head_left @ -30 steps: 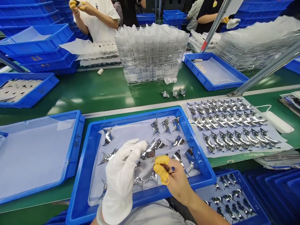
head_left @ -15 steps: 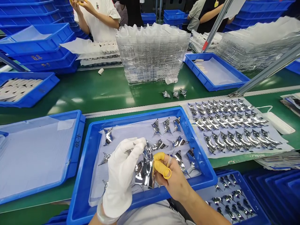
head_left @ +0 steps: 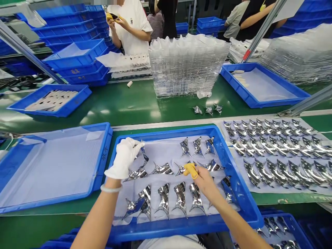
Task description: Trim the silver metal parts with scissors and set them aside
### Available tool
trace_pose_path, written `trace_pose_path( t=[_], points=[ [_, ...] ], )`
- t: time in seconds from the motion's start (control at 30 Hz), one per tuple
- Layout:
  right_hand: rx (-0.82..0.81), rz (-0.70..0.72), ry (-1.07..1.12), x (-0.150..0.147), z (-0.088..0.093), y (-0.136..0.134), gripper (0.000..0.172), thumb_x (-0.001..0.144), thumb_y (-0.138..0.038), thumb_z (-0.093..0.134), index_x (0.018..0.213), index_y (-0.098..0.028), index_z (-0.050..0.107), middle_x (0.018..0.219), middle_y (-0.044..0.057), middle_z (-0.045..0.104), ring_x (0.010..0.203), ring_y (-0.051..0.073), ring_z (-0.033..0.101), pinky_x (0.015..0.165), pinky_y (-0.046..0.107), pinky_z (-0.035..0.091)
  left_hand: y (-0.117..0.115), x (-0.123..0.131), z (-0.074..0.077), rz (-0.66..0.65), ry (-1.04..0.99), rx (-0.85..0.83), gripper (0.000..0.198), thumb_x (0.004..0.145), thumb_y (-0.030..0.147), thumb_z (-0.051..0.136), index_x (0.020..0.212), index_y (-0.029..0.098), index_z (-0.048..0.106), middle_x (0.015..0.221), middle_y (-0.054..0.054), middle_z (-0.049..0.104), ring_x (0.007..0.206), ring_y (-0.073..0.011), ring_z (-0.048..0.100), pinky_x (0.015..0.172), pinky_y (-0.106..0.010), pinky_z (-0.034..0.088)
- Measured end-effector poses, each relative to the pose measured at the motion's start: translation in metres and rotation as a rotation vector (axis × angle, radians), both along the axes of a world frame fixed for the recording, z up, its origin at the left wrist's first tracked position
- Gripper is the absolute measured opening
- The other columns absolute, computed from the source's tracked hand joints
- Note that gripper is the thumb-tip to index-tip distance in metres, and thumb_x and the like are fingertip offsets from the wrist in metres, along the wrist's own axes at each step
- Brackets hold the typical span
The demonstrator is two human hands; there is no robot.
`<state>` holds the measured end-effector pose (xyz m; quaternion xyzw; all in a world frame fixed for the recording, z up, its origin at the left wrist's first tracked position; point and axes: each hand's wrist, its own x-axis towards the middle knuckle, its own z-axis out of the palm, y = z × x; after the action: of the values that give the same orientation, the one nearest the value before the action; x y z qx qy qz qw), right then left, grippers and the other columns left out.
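Apart now after working close together earlier, the white-gloved left hand (head_left: 124,157) has its fingers just beside one mirror-bright foil piece (head_left: 142,154), grip unclear, while the right hand (head_left: 204,181) pinches its yellow finger cots (head_left: 190,169) shut against a second foil piece (head_left: 181,168) in the blue tray (head_left: 166,130).

And the colours are popping here: the left hand (head_left: 124,157) is flashing a white cotton glove and a pale bracelet (head_left: 111,188), the right hand (head_left: 206,181) is showing off yellow finger cots (head_left: 190,169), mirror-silver pieces (head_left: 164,197) are gleaming across a pale lilac sheet (head_left: 155,148), and a vivid blue tray (head_left: 166,132) is standing out on the deep green table (head_left: 38,228)!
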<state>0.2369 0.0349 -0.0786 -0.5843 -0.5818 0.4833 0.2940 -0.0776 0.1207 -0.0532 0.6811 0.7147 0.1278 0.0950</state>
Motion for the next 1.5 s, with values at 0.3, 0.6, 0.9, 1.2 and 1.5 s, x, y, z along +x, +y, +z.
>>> trace_pose_path(
  t=[0.3, 0.6, 0.9, 1.2, 1.5],
  points=[
    [-0.007, 0.107, -0.595, 0.011, -0.011, 0.048, 0.027, 0.088, -0.002, 0.047, 0.094, -0.016, 0.07, 0.088, 0.01, 0.073, 0.078, 0.023, 0.064, 0.068, 0.03, 0.036, 0.037, -0.005, -0.047, -0.035, 0.289, -0.142, 0.029, 0.094, 0.045, 0.066, 0.099, 0.016, 0.068, 0.112, -0.008, 0.068, 0.113, -0.026, 0.061, 0.103, -0.049, 0.043],
    [-0.013, 0.173, -0.791, -0.003, -0.031, 0.082, 0.019, 0.101, -0.028, 0.065, 0.115, -0.015, 0.068, 0.124, 0.009, 0.068, 0.101, 0.023, 0.067, 0.092, 0.043, 0.053, 0.01, -0.007, -0.021, 0.021, 0.131, -0.046, 0.03, 0.1, 0.041, 0.058, 0.111, 0.015, 0.068, 0.111, -0.009, 0.069, 0.106, -0.0257, 0.065, 0.098, -0.049, 0.05],
    [0.029, 0.107, -0.411, -0.004, 0.014, 0.059, 0.016, 0.089, -0.024, 0.055, 0.075, -0.019, 0.062, 0.076, 0.004, 0.064, 0.07, 0.019, 0.056, 0.064, 0.028, 0.041, -0.068, 0.076, -0.021, -0.273, -0.22, 0.001, 0.023, 0.104, 0.035, 0.053, 0.114, 0.023, 0.071, 0.111, -0.006, 0.074, 0.102, -0.0185, 0.071, 0.093, -0.036, 0.058],
    [-0.323, -0.026, 0.34, 0.0, 0.023, 0.001, 0.042, 0.076, -0.057, 0.075, 0.069, -0.02, 0.056, 0.062, -0.007, 0.033, 0.055, 0.01, 0.018, 0.05, 0.025, 0.015, -0.003, -0.01, -0.034, 0.101, 0.107, -0.166, 0.033, 0.098, 0.037, 0.065, 0.124, 0.016, 0.065, 0.124, -0.01, 0.068, 0.106, -0.0236, 0.069, 0.091, -0.046, 0.059],
    [-0.364, -0.063, 0.381, -0.002, 0.015, -0.009, 0.042, 0.079, -0.057, 0.075, 0.071, -0.021, 0.054, 0.064, -0.009, 0.027, 0.057, 0.011, 0.012, 0.052, 0.026, 0.011, 0.03, -0.035, -0.061, 0.156, 0.33, -0.284, 0.036, 0.098, 0.037, 0.066, 0.127, 0.016, 0.064, 0.126, -0.011, 0.067, 0.107, -0.0239, 0.069, 0.091, -0.045, 0.059]
  ],
)
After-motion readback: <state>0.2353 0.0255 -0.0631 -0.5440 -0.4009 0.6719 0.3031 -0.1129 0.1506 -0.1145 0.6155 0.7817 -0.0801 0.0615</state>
